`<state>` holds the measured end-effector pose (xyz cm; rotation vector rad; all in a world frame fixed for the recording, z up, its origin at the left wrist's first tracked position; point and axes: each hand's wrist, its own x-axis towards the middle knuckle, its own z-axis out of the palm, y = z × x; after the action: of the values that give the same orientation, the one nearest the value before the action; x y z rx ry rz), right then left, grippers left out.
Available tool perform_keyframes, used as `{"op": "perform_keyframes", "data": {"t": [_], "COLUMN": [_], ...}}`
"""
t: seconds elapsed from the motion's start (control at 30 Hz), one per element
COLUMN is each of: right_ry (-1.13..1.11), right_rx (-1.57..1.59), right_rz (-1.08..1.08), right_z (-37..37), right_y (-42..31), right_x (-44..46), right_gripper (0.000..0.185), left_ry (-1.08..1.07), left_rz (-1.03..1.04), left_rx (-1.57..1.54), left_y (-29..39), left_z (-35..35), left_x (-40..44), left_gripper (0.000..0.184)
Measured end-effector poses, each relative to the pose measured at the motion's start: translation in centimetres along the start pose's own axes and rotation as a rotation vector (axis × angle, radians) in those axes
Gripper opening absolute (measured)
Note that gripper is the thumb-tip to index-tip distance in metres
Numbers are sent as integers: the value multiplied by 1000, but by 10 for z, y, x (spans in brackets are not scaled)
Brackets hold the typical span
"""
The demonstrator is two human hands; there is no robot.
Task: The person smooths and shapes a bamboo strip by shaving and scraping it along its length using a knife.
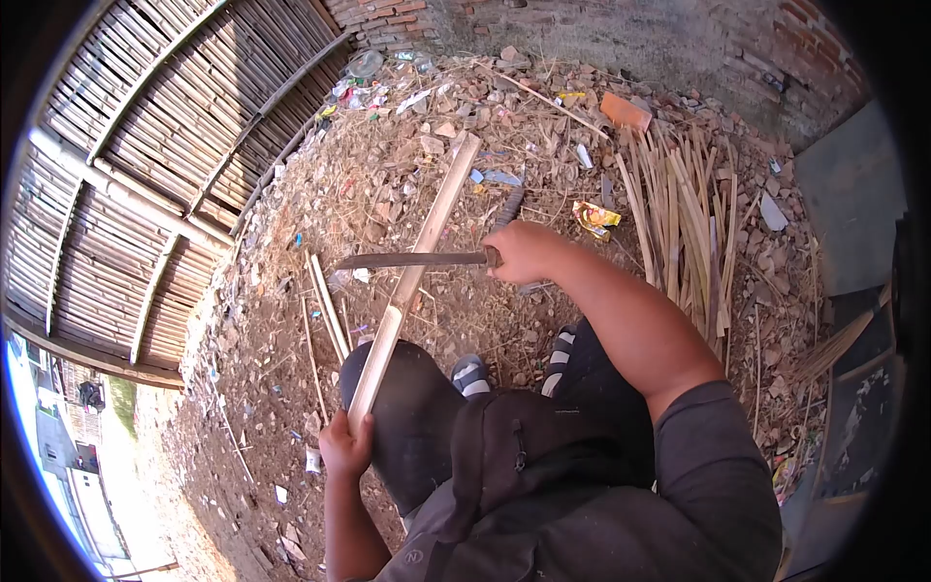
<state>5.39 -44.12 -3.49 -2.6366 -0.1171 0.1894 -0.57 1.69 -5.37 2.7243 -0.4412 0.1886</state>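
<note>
My left hand (346, 444) is closed around the lower end of a long split bamboo piece (438, 218), which slants up and away past my bent knee. A node shows partway along its pale inner face. My right hand (524, 250) grips a machete (417, 260) with a dark, worn blade that points left. The blade crosses in front of the bamboo; I cannot tell whether the two touch. A dark, ribbed, curved piece (510, 206) shows just above my right fist, and whether it belongs to the machete is unclear.
A pile of bamboo strips (689, 218) lies at the right. Two short strips (330, 306) lie left of my knee. Rubble, litter and a yellow wrapper (594, 219) cover the ground. A bamboo slat fence (145, 175) stands left, a brick wall (621, 44) behind.
</note>
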Motion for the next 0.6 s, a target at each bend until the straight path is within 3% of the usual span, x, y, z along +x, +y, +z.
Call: {"op": "perform_keyframes", "data": {"t": [0.6], "right_ry": [8], "right_rx": [15], "right_rz": [-6], "right_z": [3], "right_y": [2], "right_x": [0], "right_gripper": [28], "left_ry": [15], "left_rz": [7], "left_rx": [0], "left_y": [-1], "left_z": [1], "left_x": [1], "left_gripper": [48]}}
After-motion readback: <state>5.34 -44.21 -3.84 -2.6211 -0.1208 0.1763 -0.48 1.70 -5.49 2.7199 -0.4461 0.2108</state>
